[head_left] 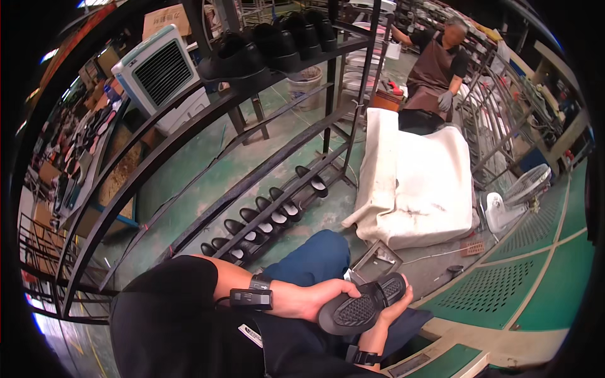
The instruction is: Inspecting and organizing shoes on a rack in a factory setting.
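A black shoe [348,315] lies across my hands over my lap, its patterned black sole turned up toward me. My left hand [329,293] grips it from the left, with the thumb against the edge of the sole. My right hand [396,310] wraps the heel end from the right and below. The shoe's upper and most of my fingers are hidden underneath.
A dark metal rack [246,154] on the left carries black shoes [274,50] on top and several more [271,213] low down. Ahead stands a white-draped block [422,183], with an aproned co-worker [435,69] behind. A fan [517,192] and green perforated panels [488,293] are right.
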The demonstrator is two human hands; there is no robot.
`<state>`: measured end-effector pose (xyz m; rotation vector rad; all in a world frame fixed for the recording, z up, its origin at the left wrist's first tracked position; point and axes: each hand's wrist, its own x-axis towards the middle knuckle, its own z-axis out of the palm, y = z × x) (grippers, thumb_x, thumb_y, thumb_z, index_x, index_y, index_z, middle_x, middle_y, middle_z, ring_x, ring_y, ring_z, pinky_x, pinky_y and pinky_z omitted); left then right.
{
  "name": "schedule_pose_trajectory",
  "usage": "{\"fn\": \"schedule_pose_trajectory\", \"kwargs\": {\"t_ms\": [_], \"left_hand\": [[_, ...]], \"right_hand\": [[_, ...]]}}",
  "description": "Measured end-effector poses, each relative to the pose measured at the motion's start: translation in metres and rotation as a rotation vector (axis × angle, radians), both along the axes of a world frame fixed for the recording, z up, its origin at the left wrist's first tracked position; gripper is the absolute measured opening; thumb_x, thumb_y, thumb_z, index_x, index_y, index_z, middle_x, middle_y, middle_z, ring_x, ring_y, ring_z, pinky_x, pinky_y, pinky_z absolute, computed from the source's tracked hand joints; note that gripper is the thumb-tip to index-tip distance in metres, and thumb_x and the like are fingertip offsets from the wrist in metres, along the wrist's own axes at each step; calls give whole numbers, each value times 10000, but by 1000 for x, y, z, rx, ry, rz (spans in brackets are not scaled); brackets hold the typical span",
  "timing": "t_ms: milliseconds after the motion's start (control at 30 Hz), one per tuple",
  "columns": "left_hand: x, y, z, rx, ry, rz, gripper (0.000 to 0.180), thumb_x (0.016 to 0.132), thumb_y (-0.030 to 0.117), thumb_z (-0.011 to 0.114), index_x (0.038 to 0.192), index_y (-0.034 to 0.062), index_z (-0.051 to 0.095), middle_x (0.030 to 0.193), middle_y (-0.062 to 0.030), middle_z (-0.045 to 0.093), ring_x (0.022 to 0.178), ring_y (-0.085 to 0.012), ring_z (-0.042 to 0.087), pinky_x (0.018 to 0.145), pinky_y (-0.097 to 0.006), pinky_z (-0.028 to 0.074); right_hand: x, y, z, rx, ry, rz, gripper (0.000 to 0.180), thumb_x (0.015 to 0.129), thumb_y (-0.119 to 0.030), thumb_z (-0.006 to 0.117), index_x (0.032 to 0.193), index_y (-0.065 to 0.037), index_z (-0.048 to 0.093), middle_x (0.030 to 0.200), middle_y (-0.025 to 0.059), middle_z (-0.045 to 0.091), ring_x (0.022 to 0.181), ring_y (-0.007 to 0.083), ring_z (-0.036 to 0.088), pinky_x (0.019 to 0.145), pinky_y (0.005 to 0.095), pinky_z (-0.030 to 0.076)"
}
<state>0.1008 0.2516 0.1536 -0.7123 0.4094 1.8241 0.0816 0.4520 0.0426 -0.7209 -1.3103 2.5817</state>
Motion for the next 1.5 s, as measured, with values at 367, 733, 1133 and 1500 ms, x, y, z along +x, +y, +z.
{"fn": "schedule_pose_trajectory", "kwargs": {"t_ms": [367, 733, 1133, 1500], "left_hand": [[24, -36, 37, 83, 356, -9, 913, 903, 6, 562, 1598, 163, -9, 1512, -141, 394, 1273, -203, 530, 1055, -354, 441], [-1, -97, 85, -399, 1514, 323, 1210, 598, 146, 779, 1576, 8, 80, 1639, -166, 144, 1521, -246, 136, 1214, -370, 97], [-60, -132, 55, -1296, 2810, 316, 726, 673, 33, 724, 1369, 128, 539, 1529, -209, 353, 1409, -434, 352, 1174, -604, 212], [-25, -91, 3, -536, 1548, 214, 512, 951, 246, 539, 1417, 37, 500, 1445, -119, 506, 1382, -240, 425, 1129, -391, 336]], "right_hand": [[44, -9, 27, 25, 45, 266, 423, 1005, -249, 532, 1333, 17, 547, 1145, 142, 676, 1004, 255, 675, 944, 352, 536], [42, 14, 23, -583, 323, 780, 830, 799, -408, 801, 1414, 13, 437, 1198, 183, 632, 996, 274, 679, 842, 426, 578], [-52, -77, 117, -1259, -152, 673, 771, 998, -591, 372, 1443, 38, 389, 1349, 281, 536, 1190, 433, 577, 961, 530, 501], [10, -88, 101, 37, 262, 232, 584, 1059, -451, 389, 1441, -10, 401, 1427, 117, 499, 1282, 213, 509, 1096, 362, 402]]}}
